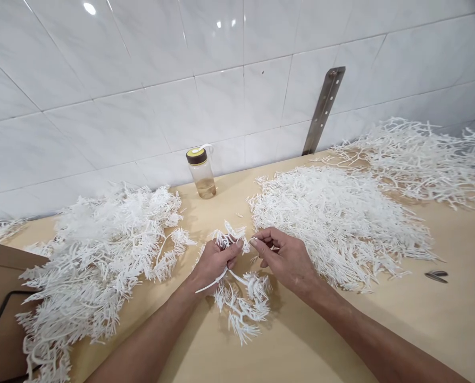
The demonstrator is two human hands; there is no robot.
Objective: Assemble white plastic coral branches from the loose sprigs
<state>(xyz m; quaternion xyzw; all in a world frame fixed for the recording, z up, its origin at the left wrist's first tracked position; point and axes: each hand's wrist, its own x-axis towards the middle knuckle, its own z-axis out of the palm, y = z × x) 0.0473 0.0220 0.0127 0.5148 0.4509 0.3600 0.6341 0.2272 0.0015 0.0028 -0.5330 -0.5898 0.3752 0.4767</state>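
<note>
Over the middle of the table [301,346], my left hand [215,260] is closed around the stem of a white artificial branch [241,311]. Needle-like tufts on this branch stick out above the fist and hang below it. My right hand [287,258] is beside it, thumb and forefinger pinched at a tuft by the left thumb; a small white piece seems to be between these fingertips, but its exact kind is hard to make out. Close to the right hand lies a wide heap of loose white sprigs [333,218]. To the left rises a pile of tufted white branches [113,255].
A clear bottle [203,178] with a dark and yellow lid stands near the tiled wall [213,111]. Bare white branches [424,159] lie at the back right. A metal bracket [324,111] leans there, a small dark tool [436,276] lies right, a brown box [1,276] stands left.
</note>
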